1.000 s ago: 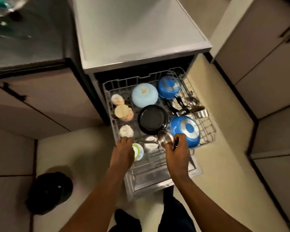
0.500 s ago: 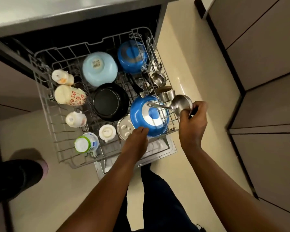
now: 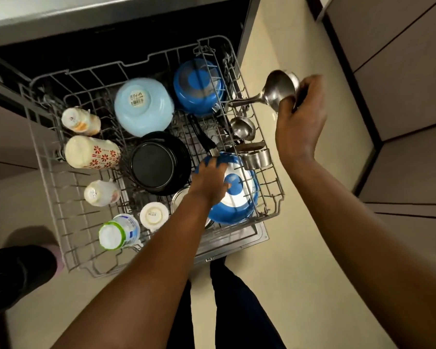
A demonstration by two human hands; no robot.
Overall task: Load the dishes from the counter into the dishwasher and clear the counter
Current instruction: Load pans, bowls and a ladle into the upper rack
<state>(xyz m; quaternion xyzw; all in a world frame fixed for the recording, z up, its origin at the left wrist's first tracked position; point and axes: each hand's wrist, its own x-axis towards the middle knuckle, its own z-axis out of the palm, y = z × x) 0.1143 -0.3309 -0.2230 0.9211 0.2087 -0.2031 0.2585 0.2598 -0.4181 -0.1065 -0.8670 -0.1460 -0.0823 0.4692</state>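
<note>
While left hand [image 3: 209,182] touches blue pan [image 3: 233,195], right hand [image 3: 300,119] grips ladle [image 3: 280,90] (beside rack [image 3: 48,177]).

Left hand [image 3: 210,181] reaching forward and down on an outstretched bare forearm, palm down, fingers spread and pressing flat. Right hand [image 3: 300,114] raised higher on the right, fingers curled in a grip, wrist bent.
</note>
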